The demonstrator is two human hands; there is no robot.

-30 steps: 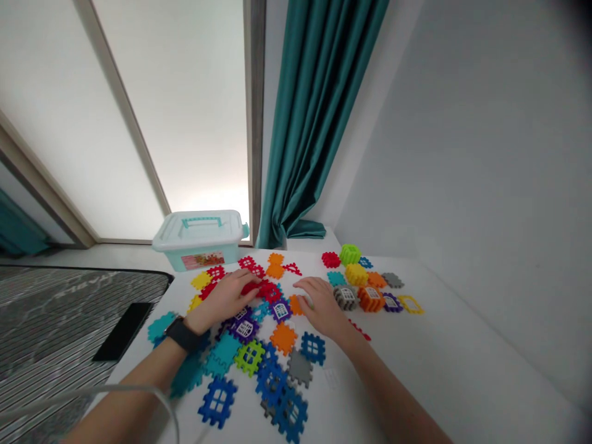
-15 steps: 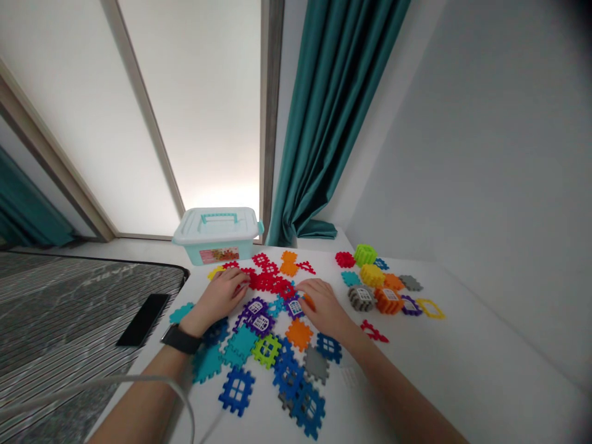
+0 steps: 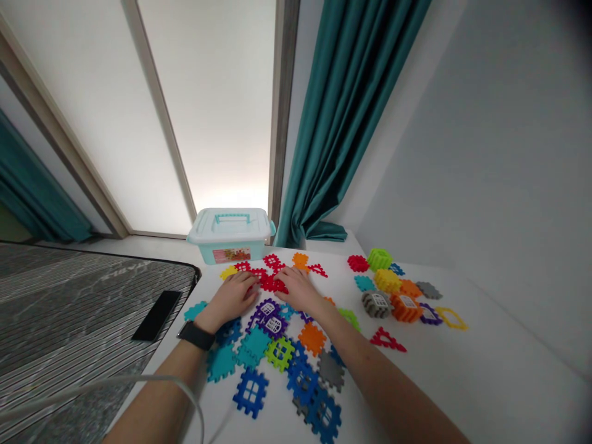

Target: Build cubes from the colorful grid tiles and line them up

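My left hand (image 3: 237,296), with a black watch on its wrist, rests at the left end of a cluster of red interlocking plastic tiles (image 3: 267,282). Its bent fingers close at the edge of a red tile; the fingertips are partly hidden. My right hand (image 3: 300,288) reaches over the cluster's right end, fingers stretched out and touching red tiles. Below the hands lie purple window tiles (image 3: 267,317), teal tiles (image 3: 254,346), a lime window tile (image 3: 280,353), an orange tile (image 3: 312,338) and blue window tiles (image 3: 303,379). My right forearm covers some pieces.
A lidded, pale teal box (image 3: 231,237) stands at the table's back left. At the right are stacked orange tiles (image 3: 407,307), grey tiles (image 3: 376,304), yellow tiles (image 3: 387,280) and lime tiles (image 3: 380,259). A black phone (image 3: 157,316) lies left of the table; a white cable (image 3: 178,385) crosses the foreground.
My right hand has moved left and away from me, from a purple window tile to the red tiles. My left hand stays by the red cluster. The view has shifted slightly left.
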